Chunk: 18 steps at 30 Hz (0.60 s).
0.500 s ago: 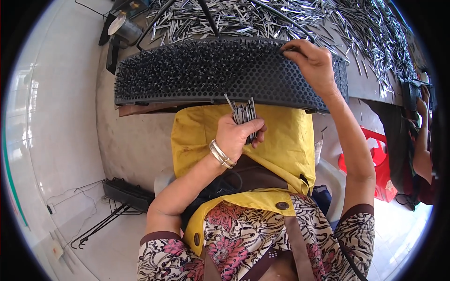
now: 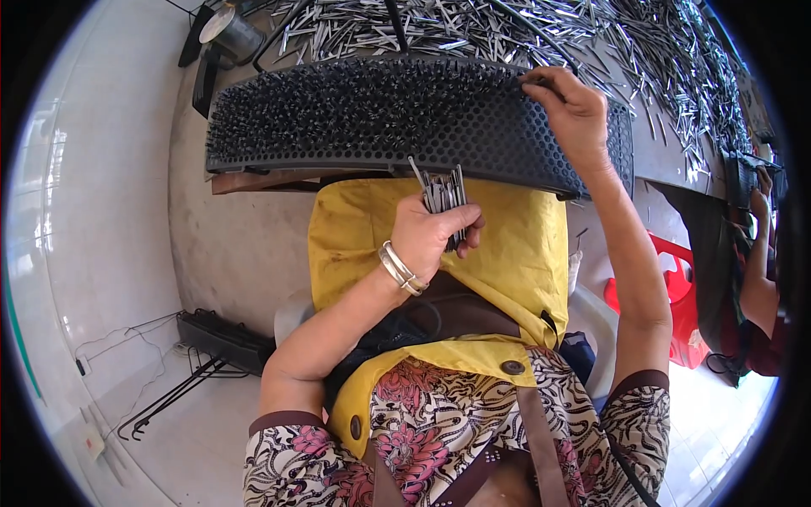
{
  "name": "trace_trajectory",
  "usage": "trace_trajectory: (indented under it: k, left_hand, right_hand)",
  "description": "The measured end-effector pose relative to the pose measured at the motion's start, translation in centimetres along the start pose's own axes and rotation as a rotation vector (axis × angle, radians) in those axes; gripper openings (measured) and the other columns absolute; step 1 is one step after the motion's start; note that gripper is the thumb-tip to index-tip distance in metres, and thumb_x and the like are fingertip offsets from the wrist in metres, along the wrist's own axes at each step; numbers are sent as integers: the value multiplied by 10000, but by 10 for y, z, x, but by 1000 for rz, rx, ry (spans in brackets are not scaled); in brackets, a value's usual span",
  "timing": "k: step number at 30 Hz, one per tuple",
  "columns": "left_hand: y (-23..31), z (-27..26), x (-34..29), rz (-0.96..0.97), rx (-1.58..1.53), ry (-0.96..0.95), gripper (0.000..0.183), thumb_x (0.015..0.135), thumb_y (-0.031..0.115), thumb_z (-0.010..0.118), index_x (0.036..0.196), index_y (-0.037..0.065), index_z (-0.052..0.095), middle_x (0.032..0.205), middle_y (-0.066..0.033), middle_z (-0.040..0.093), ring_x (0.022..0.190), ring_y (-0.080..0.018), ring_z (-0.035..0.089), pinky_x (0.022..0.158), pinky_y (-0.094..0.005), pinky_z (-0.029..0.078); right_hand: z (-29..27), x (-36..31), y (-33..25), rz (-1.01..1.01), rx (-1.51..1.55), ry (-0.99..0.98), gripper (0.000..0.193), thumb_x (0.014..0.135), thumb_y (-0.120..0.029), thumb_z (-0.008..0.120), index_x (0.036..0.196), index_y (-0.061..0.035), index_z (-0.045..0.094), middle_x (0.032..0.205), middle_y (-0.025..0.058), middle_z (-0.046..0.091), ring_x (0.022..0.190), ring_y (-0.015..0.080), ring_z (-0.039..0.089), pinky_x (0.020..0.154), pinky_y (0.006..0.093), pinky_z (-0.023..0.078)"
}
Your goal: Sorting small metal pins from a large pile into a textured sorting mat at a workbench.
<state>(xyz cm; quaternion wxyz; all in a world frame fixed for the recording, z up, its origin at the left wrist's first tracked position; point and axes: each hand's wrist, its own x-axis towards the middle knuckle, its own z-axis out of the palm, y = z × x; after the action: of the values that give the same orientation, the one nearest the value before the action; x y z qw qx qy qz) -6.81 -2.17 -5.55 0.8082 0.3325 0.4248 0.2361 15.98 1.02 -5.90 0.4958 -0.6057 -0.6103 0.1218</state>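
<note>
My left hand (image 2: 429, 232) is closed round a bundle of thin metal strips (image 2: 443, 196), held upright over the yellow apron (image 2: 515, 241) on my lap. My right hand (image 2: 576, 114) pinches at the far edge of a black perforated rack (image 2: 515, 139). Whatever lies between its fingertips is too small or hidden to make out. Upright dark strips (image 2: 329, 110) fill the rack's holes on the left and along the far middle. Bare holes show on its right part and along the near edge.
Behind the rack, loose metal strips (image 2: 473, 34) are heaped on the table (image 2: 667, 156). A metal can (image 2: 230, 35) stands at the far left. A black rack with hooked rods (image 2: 224, 342) lies on the floor at left. To the right are a red stool (image 2: 684, 296) and another person's arm (image 2: 760, 279).
My right hand has shifted slightly right along the rack's far edge. My left hand still grips the bundle. The whole view has tilted a little.
</note>
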Motion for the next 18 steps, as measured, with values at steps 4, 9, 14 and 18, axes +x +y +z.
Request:
trace_trajectory:
  k: [4, 9, 14, 18]
  left_hand:
    - [-1, -1, 0, 1, 1, -4, 87, 760, 54, 623, 779, -22, 585, 672, -93, 596, 522, -165, 563, 409, -258, 409]
    - [1, 3, -3, 14, -11, 29, 87, 751, 44, 600, 700, -25, 586, 627, -91, 593, 487, -152, 554, 400, -253, 415]
    - [0, 0, -3, 11, -10, 33, 76, 750, 42, 606, 709, -19, 585, 631, -87, 596, 488, -151, 559, 396, -251, 416]
    - [0, 0, -3, 8, -15, 41, 70, 747, 39, 612, 715, -18, 586, 635, -86, 598, 486, -151, 560, 392, -251, 417]
  right_hand:
    - [-12, 7, -6, -16, -15, -194, 121, 765, -14, 610, 885, -11, 627, 737, 43, 643, 656, 55, 559, 608, 206, 438]
    - [-1, 9, -7, -15, -224, -84, 128, 768, -77, 625, 876, -10, 614, 700, 102, 624, 573, 141, 560, 567, 246, 438]
    - [6, 16, -11, -25, -321, -24, 154, 759, -108, 641, 864, -4, 602, 667, 127, 609, 552, 177, 571, 556, 260, 447]
    - [5, 18, -14, 35, -293, -37, 168, 744, -95, 655, 878, -6, 607, 711, 118, 635, 625, 141, 607, 593, 248, 461]
